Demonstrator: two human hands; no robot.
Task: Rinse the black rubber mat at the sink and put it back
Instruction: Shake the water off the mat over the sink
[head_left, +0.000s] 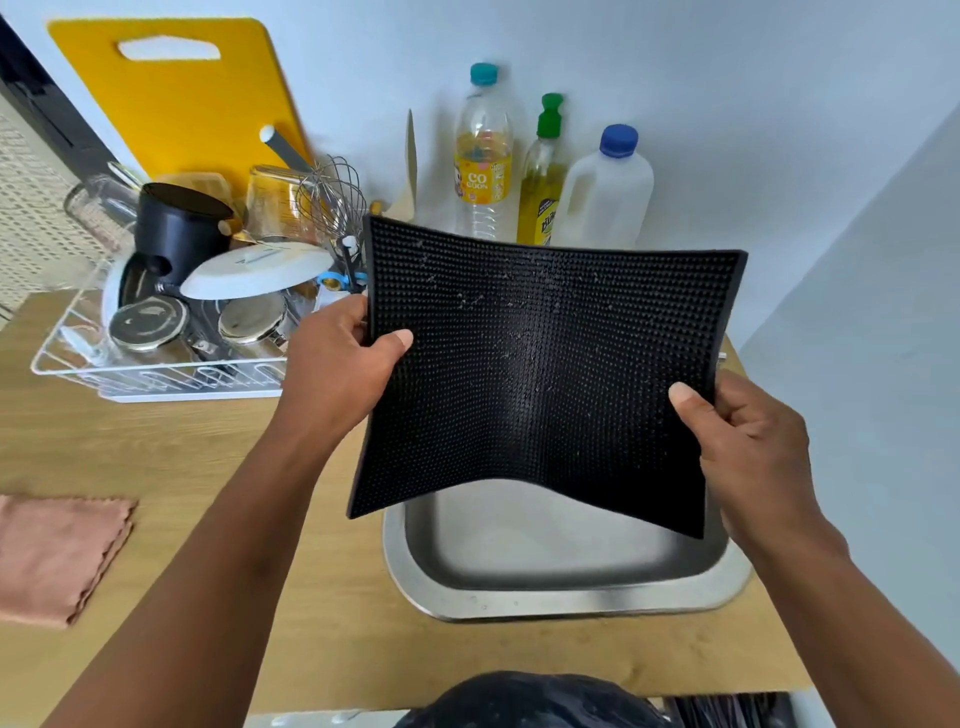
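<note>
The black rubber mat (540, 374), covered in small nubs with a few pale specks or droplets on it, hangs in the air over the steel sink (566, 597). It is held upright and sags in the middle. My left hand (337, 364) grips its left edge with the thumb on the front face. My right hand (748, 447) pinches its lower right edge the same way. The mat hides the back of the sink basin; no tap is visible.
A white wire dish rack (156, 384) full of pots, lids and a whisk stands at the left, with a yellow cutting board (182, 93) against the wall. Three bottles (540, 171) stand behind the sink. A folded pink cloth (57, 556) lies on the wooden counter.
</note>
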